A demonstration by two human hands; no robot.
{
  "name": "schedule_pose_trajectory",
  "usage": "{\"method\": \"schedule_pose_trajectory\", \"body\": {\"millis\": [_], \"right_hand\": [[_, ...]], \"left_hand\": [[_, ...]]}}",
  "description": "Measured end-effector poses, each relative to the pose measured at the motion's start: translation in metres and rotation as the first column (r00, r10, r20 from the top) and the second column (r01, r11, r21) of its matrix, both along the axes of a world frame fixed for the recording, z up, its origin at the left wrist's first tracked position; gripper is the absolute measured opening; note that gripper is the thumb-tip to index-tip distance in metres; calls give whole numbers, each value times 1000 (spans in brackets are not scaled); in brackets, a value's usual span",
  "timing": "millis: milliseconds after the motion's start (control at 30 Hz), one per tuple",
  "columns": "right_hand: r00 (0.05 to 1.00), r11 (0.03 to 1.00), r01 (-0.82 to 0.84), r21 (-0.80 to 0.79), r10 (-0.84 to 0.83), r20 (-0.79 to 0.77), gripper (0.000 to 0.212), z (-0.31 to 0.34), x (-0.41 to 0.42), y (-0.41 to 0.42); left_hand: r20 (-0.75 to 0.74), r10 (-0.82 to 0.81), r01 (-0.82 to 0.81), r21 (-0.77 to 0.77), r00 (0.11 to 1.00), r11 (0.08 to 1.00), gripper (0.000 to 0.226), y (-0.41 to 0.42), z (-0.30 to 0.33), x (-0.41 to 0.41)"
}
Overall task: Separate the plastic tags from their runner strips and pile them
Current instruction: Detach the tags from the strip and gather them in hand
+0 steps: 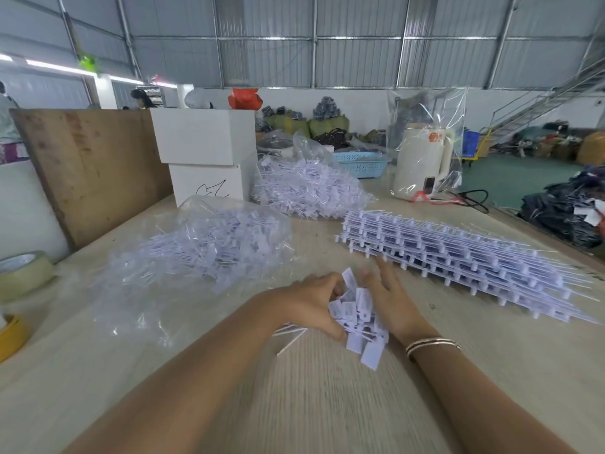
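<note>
A bunch of white plastic tags [357,319] sits between my two hands near the table's middle front. My left hand [311,303] curls around the bunch from the left, fingers closed on it. My right hand [393,299] presses against the bunch from the right with fingers stretched out. Thin white stems poke out under my left hand. A stack of tags on their runner strips [458,257] lies to the right, just beyond my right fingertips. Loose tags fill a clear bag [209,250] at the left and another clear bag [307,188] behind.
Two white boxes [206,158] stand at the back of the wooden table [327,404]. A board [88,168] leans at the left. Tape rolls [23,273] lie at the left edge. A bagged white kettle [422,162] and a blue basket [363,163] stand behind.
</note>
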State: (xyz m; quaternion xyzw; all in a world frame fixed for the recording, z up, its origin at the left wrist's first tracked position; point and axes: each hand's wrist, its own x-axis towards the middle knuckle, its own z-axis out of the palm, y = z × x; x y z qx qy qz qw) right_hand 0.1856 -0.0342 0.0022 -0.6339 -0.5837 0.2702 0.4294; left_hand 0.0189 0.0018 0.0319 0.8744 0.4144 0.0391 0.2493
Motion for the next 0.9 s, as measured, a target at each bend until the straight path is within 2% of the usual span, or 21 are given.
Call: {"method": "schedule_pose_trajectory", "body": {"millis": [67, 100, 267, 333, 400, 433, 500, 567, 667, 800, 900], "right_hand": [[996, 998, -26, -50, 30, 80, 65, -1, -4, -1], [997, 999, -35, -35, 38, 63, 62, -1, -6, -2], [985, 995, -54, 88, 68, -161, 51, 6, -14, -10], [977, 992, -41, 123, 66, -204, 60, 10, -10, -14], [975, 975, -183, 126, 196, -105, 77, 14, -6, -20], [959, 954, -283, 97, 280, 43, 80, 16, -6, -24], [825, 912, -409, 23, 359, 436, 77, 14, -9, -25], [706, 917, -397, 23, 289, 646, 64, 10, -14, -20], [707, 942, -302, 143, 121, 697, 58, 6, -15, -15], [840, 908, -224, 354, -5, 543, 66, 7, -7, -14], [860, 901, -186, 392, -43, 508, 68, 7, -5, -15]], "left_hand": [[-27, 8, -7, 28, 1000, 1000, 86, -2, 1, 1], [-29, 30, -29, 54, 999, 998, 83, -3, 2, 1], [-27, 82, -78, 145, 996, 986, 73, -5, 4, 2], [-78, 116, -105, 139, 990, 985, 79, -6, 7, -2], [-232, 119, -97, 107, 965, 990, 79, -7, 15, -9], [-290, 97, -73, 92, 952, 993, 69, -7, 19, -13], [-322, 52, -12, 125, 945, 992, 35, -8, 23, -16], [-351, 63, 18, 223, 934, 975, 17, -11, 19, -16], [-369, 154, -4, 377, 917, 926, 27, -19, 5, -12], [-328, 222, 21, 600, 918, 800, 29, -19, -7, -15], [-262, 229, -6, 645, 937, 764, 23, -15, -10, -20]]}}
